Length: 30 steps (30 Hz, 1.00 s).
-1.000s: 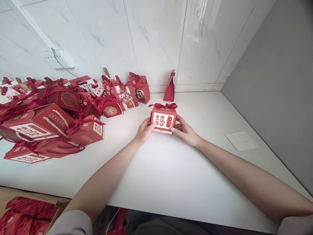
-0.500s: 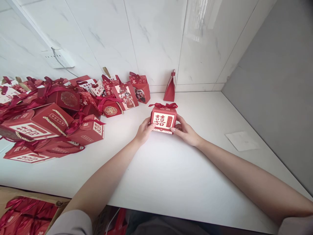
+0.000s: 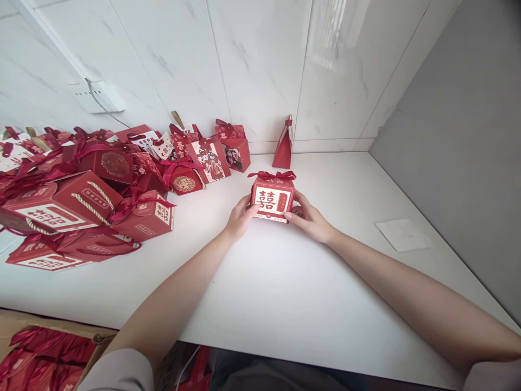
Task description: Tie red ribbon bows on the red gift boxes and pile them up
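Observation:
Between my two hands is a red gift box [image 3: 272, 198] with a dark red ribbon bow on top and a white front panel printed with red characters. It looks upright on the white table [image 3: 277, 288]. My left hand [image 3: 242, 217] grips its left side, thumb on the front. From the right, my right hand [image 3: 308, 218] clasps it with the thumb at the lower front corner and the fingers along the side. The box's back and underside are hidden.
A heap of red gift boxes [image 3: 93, 201] with ribbons fills the table's left. Against the tiled wall stands a narrow red triangular box [image 3: 283, 146]. A white paper napkin [image 3: 402, 234] lies right. A cardboard carton [image 3: 49, 323] of red boxes is at lower left; a socket [image 3: 95, 99] is on the wall.

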Tool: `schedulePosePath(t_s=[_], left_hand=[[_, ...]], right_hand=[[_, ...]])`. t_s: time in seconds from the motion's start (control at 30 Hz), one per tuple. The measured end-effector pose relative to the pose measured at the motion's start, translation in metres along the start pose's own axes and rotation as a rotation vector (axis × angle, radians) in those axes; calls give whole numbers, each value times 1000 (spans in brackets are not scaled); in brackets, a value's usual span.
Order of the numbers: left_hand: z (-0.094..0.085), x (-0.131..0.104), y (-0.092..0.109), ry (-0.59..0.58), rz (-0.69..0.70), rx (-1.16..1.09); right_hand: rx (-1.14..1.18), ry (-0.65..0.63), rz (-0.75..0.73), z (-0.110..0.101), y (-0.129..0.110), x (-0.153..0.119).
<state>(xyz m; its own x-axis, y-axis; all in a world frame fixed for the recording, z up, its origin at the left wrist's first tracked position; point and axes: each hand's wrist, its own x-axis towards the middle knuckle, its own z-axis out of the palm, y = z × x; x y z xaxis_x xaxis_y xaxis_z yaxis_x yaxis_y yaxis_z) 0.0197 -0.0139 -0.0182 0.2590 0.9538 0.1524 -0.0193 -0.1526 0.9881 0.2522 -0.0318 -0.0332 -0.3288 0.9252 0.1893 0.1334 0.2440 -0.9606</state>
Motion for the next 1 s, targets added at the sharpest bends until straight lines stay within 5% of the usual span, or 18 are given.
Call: schedulePosePath(t_s=[1.0], left_hand=[[0,1,-1,16,-2,18]], right_hand=[[-12,-6,0,-1,-3,-1]])
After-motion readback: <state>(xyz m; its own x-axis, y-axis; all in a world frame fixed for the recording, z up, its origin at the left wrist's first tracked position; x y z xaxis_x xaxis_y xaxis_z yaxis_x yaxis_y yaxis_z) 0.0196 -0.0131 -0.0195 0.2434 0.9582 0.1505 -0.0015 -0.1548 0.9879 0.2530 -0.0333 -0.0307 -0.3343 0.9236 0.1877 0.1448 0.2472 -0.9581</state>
